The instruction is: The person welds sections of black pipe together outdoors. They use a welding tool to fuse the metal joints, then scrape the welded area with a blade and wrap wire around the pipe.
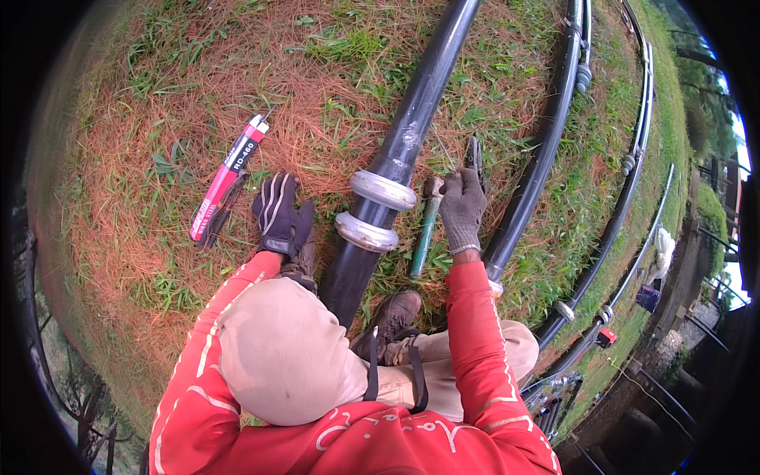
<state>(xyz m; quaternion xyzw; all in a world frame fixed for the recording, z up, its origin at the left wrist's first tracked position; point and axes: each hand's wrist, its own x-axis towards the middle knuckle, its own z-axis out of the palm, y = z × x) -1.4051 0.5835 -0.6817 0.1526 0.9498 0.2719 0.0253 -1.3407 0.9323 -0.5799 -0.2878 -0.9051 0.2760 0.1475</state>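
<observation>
My left hand (pixel 279 215), in a dark glove with pale stripes, rests by the grass left of a thick black pipe (pixel 412 119), fingers stretched and nothing visible in them. My right hand (pixel 462 207), in a grey knit glove, is closed on a thin rod (pixel 442 144) slanting up and left from its fingers. Just beyond those fingers is a dark plier-like clamp (pixel 474 153); whether I also grip it I cannot tell. Beside this hand lies a hammer with a green handle (pixel 426 236). Two pale metal collars (pixel 383 190) ring the pipe between my hands.
A narrow red, white and black packet (pixel 223 184) lies at left, with a dark tool (pixel 225 212) against it. More black pipes (pixel 538 158) run along the right. My shoe (pixel 396 315) is beside the thick pipe. A red object (pixel 606 338) sits farther right.
</observation>
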